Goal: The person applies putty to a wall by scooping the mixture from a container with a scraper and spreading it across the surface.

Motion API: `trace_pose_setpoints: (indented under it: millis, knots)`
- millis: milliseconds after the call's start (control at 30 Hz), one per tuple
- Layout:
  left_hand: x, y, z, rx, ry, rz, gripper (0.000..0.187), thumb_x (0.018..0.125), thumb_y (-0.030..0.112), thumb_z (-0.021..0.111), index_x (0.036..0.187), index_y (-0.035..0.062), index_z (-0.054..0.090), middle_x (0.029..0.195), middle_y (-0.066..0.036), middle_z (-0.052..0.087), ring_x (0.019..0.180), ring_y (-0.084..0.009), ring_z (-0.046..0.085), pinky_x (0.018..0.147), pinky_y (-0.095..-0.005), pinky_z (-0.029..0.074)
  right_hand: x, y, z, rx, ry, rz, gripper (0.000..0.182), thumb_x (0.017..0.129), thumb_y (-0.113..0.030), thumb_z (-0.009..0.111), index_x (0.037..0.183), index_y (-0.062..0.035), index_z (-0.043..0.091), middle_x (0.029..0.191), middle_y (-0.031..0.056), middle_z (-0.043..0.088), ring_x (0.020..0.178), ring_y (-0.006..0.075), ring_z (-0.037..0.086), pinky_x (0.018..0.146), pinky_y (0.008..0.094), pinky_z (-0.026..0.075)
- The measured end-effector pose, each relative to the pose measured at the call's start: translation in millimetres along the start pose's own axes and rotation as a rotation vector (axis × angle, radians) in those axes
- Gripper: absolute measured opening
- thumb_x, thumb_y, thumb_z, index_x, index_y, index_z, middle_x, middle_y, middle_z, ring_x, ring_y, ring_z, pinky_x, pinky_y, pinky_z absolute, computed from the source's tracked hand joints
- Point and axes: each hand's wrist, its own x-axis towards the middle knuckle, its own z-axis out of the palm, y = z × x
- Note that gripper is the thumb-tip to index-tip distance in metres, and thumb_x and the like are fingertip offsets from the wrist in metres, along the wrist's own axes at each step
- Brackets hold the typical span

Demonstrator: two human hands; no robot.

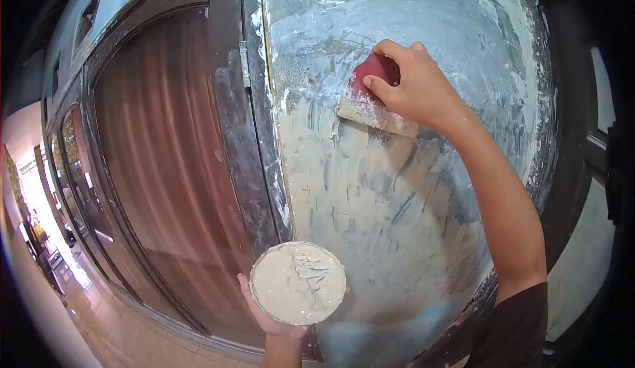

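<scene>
My right hand [413, 83] grips a red putty knife [370, 77] whose wide blade, smeared with pale putty, lies against the wall [397, 202]. Below the blade the wall carries streaky cream putty; above it the surface is grey-blue and patchy. Low in the view, my left hand [264, 312] supports a round container of putty [297, 282] from underneath, with fingers around its sides. Cream paste fills the container, with a few scrape marks on top. Most of the left fingers are hidden behind it.
To the left stands a dark wooden door [165, 136] with a reddish-brown panel and a metal hinge [245, 63]. A dark frame [575, 136] borders the wall on the right. Tiled floor [126, 325] shows at the lower left.
</scene>
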Motion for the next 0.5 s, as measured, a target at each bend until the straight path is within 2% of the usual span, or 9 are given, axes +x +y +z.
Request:
trace_pose_setpoints:
  millis: [100, 167, 233, 300, 367, 500]
  knots:
    - [3, 3, -2, -0.006, 0.008, -0.013, 0.091, 0.095, 0.08, 0.026, 0.155, 0.013, 0.041, 0.158, -0.018, 0.04, 0.135, -0.05, 0.045, 0.102, -0.0795, 0.038, -10, -2, 6, 0.036, -0.015, -0.022, 0.028, 0.088, -0.024, 0.073, 0.11, -0.0077, 0.069, 0.099, 0.0161, 0.072, 0.104, 0.0374, 0.056, 0.095, 0.0513, 0.041]
    - [4, 4, -1, -0.103, 0.028, -0.025, 0.092, 0.095, 0.081, 0.026, 0.155, 0.0128, 0.04, 0.158, -0.018, 0.04, 0.137, -0.0494, 0.044, 0.103, -0.0785, 0.038, -16, -1, 16, -0.008, -0.057, -0.086, 0.028, 0.088, -0.024, 0.073, 0.11, -0.0072, 0.068, 0.098, 0.0156, 0.072, 0.104, 0.0373, 0.055, 0.096, 0.0507, 0.041]
    - [5, 5, -3, -0.069, 0.018, -0.021, 0.093, 0.094, 0.081, 0.026, 0.155, 0.0128, 0.04, 0.159, -0.018, 0.039, 0.138, -0.0493, 0.043, 0.104, -0.0787, 0.037, -12, 3, 13, -0.063, -0.026, -0.092, 0.029, 0.088, -0.025, 0.073, 0.111, -0.0068, 0.066, 0.099, 0.0152, 0.072, 0.104, 0.0373, 0.054, 0.097, 0.0495, 0.04]
    - [5, 7, -3, -0.037, 0.005, -0.016, 0.093, 0.094, 0.082, 0.026, 0.155, 0.0127, 0.04, 0.159, -0.018, 0.039, 0.139, -0.0491, 0.042, 0.104, -0.0789, 0.037, -4, 7, 0, -0.059, -0.002, 0.01, 0.035, 0.089, -0.024, 0.075, 0.119, -0.0079, 0.066, 0.099, 0.0207, 0.063, 0.093, 0.0336, 0.059, 0.085, 0.0424, 0.051]
    - [6, 7, -4, 0.005, -0.044, -0.017, 0.093, 0.094, 0.082, 0.026, 0.156, 0.013, 0.039, 0.16, -0.017, 0.038, 0.139, -0.0491, 0.042, 0.104, -0.079, 0.036, -5, 9, -1, -0.025, 0.021, 0.028, 0.035, 0.089, -0.024, 0.075, 0.12, -0.0088, 0.066, 0.097, 0.021, 0.06, 0.091, 0.0341, 0.059, 0.084, 0.0426, 0.051]
    - [8, 5, 1, -0.031, -0.033, -0.028, 0.093, 0.094, 0.082, 0.026, 0.156, 0.0128, 0.039, 0.16, -0.017, 0.038, 0.139, -0.0489, 0.043, 0.104, -0.0787, 0.037, -20, 1, 17, -0.015, -0.009, -0.1, 0.033, 0.09, -0.024, 0.075, 0.118, -0.0097, 0.065, 0.098, 0.019, 0.062, 0.098, 0.0341, 0.055, 0.092, 0.0437, 0.045]
